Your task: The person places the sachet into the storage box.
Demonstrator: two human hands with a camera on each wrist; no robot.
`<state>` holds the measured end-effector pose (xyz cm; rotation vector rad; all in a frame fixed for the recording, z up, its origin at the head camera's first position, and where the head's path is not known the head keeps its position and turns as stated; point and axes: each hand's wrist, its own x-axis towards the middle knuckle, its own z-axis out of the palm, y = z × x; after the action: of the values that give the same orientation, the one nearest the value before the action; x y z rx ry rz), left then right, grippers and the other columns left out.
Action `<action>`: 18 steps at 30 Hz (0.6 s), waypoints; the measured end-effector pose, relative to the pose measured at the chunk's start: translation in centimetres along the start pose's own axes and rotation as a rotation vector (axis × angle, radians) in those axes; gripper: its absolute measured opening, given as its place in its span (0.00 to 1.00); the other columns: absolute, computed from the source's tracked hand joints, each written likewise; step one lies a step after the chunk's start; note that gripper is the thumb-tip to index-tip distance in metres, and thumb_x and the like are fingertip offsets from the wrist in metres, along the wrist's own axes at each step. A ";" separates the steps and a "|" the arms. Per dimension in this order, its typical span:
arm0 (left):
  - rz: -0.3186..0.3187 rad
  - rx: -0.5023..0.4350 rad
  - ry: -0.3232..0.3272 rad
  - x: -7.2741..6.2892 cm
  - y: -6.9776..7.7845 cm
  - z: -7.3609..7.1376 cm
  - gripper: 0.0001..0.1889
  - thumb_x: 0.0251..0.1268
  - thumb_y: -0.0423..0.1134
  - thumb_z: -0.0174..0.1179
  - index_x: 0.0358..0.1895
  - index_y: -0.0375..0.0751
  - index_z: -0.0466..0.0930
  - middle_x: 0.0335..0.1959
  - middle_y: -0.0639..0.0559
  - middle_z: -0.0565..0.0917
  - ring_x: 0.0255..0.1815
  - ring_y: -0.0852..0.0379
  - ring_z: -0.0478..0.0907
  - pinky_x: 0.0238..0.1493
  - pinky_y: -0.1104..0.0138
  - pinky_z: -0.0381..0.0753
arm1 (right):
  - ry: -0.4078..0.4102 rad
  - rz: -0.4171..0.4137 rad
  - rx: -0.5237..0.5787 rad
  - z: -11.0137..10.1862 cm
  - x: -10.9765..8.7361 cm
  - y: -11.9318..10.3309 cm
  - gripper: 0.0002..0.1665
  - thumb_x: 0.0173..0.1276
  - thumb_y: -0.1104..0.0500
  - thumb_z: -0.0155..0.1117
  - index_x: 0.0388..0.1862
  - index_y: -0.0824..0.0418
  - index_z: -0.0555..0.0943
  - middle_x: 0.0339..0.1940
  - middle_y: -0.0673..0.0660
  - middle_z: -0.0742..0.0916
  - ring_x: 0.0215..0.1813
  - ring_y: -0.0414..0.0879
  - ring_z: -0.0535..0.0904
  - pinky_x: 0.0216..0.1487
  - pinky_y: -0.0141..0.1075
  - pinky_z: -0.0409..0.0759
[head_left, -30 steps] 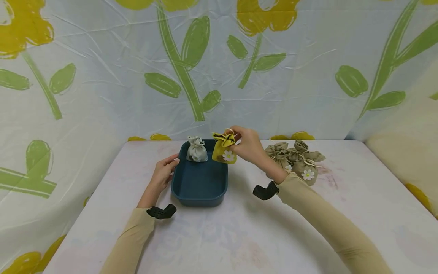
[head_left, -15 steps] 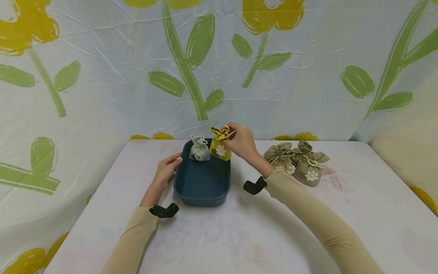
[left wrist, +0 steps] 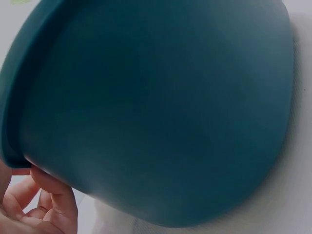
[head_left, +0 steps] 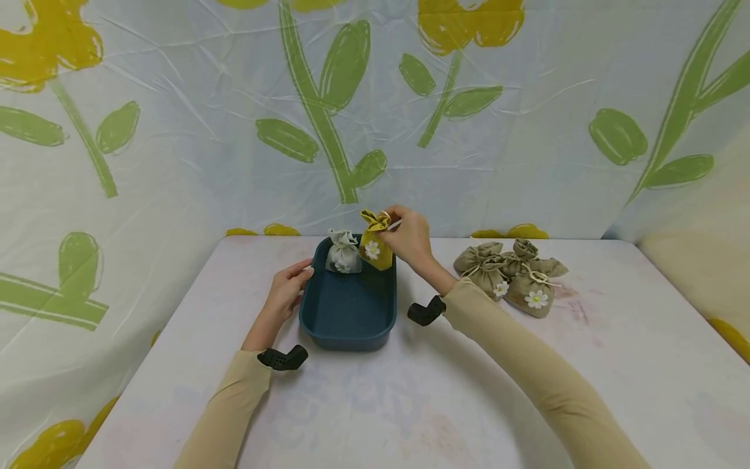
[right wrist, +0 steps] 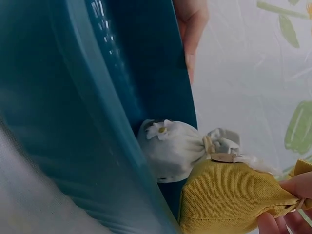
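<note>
Yellow daisy pouch (head_left: 381,256) hangs at far end of blue tray (head_left: 347,312)

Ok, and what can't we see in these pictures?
What's inside the yellow bag: its cloth hides that in the head and right wrist views.
The bottom of the back brown bag: head view, behind the front brown bags.
The far right corner of the blue tub: head view, behind the yellow bag and right hand.

Head view looks forward and down; both close wrist views share the tray (head_left: 348,306).
</note>
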<state>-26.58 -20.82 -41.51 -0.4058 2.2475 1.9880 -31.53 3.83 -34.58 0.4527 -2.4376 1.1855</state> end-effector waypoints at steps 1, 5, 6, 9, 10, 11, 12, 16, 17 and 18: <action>0.003 0.001 0.000 0.0 0.0 0.0 0.22 0.74 0.43 0.51 0.69 0.52 0.69 0.53 0.49 0.76 0.37 0.62 0.73 0.30 0.72 0.71 | 0.002 0.001 0.003 0.1 0.0 0.1 0.19 0.54 0.61 0.73 0.46 0.64 0.84 0.37 0.62 0.87 0.34 0.53 0.85 0.36 0.43 0.83; 0.012 0.002 -0.005 0.0 -0.1 0.0 0.21 0.74 0.42 0.50 0.68 0.51 0.69 0.41 0.54 0.74 0.34 0.61 0.71 0.28 0.71 0.69 | 0.009 0.013 0.008 0.5 0.0 0.4 0.17 0.54 0.61 0.73 0.44 0.64 0.84 0.37 0.62 0.87 0.33 0.53 0.85 0.35 0.43 0.83; 0.017 0.004 -0.009 0.0 -0.1 0.0 0.22 0.74 0.42 0.50 0.68 0.50 0.69 0.39 0.55 0.74 0.33 0.61 0.71 0.28 0.71 0.68 | 0.011 0.018 0.007 0.6 0.0 0.5 0.17 0.54 0.61 0.73 0.43 0.64 0.84 0.36 0.62 0.87 0.33 0.53 0.85 0.35 0.43 0.83; 0.014 0.002 -0.009 0.1 -0.2 0.0 0.22 0.74 0.42 0.50 0.68 0.50 0.69 0.38 0.55 0.73 0.33 0.61 0.71 0.29 0.70 0.68 | 0.018 0.025 0.007 0.8 -0.1 0.9 0.16 0.54 0.62 0.74 0.43 0.63 0.84 0.36 0.61 0.87 0.32 0.53 0.84 0.35 0.42 0.82; 0.012 0.002 -0.009 0.2 -0.3 0.0 0.22 0.74 0.42 0.50 0.68 0.50 0.69 0.39 0.54 0.74 0.34 0.61 0.71 0.30 0.70 0.69 | 0.019 0.027 0.005 0.9 -0.1 1.0 0.16 0.54 0.61 0.74 0.42 0.63 0.84 0.36 0.61 0.87 0.32 0.52 0.84 0.35 0.42 0.82; 0.010 0.002 -0.008 0.2 -0.3 0.0 0.22 0.74 0.42 0.50 0.68 0.51 0.69 0.41 0.54 0.75 0.34 0.61 0.71 0.30 0.70 0.69 | 0.021 0.028 0.003 1.0 -0.2 1.1 0.16 0.55 0.61 0.74 0.42 0.63 0.84 0.36 0.61 0.87 0.32 0.52 0.84 0.34 0.42 0.82; 0.008 0.000 -0.006 0.2 -0.3 0.0 0.22 0.74 0.42 0.50 0.68 0.51 0.69 0.43 0.52 0.75 0.35 0.60 0.72 0.31 0.70 0.70 | 0.020 0.028 0.005 1.1 -0.2 1.2 0.16 0.55 0.61 0.74 0.42 0.63 0.84 0.36 0.61 0.87 0.32 0.52 0.84 0.34 0.42 0.82; 0.003 0.001 -0.004 0.3 -0.3 0.0 0.22 0.74 0.42 0.49 0.69 0.52 0.69 0.50 0.48 0.75 0.36 0.60 0.72 0.32 0.70 0.71 | 0.016 0.024 0.004 1.5 -0.3 1.6 0.16 0.55 0.61 0.74 0.43 0.62 0.84 0.36 0.61 0.87 0.33 0.52 0.85 0.34 0.41 0.83; 0.004 0.001 -0.005 0.3 -0.3 0.0 0.22 0.74 0.42 0.49 0.69 0.52 0.69 0.50 0.48 0.75 0.36 0.61 0.72 0.32 0.70 0.72 | 0.016 0.023 0.003 1.6 -0.3 1.7 0.16 0.55 0.61 0.74 0.43 0.62 0.84 0.36 0.61 0.87 0.33 0.52 0.85 0.34 0.41 0.83; 0.006 0.003 -0.006 0.3 -0.3 0.0 0.22 0.74 0.42 0.50 0.69 0.52 0.69 0.50 0.48 0.75 0.36 0.61 0.72 0.32 0.70 0.72 | 0.016 0.021 0.004 1.7 -0.4 1.8 0.16 0.55 0.61 0.74 0.43 0.63 0.84 0.36 0.61 0.87 0.33 0.52 0.85 0.34 0.41 0.83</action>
<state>-26.79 -20.87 -41.85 -0.3931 2.2503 1.9859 -32.36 3.60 -36.90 0.4174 -2.4325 1.1978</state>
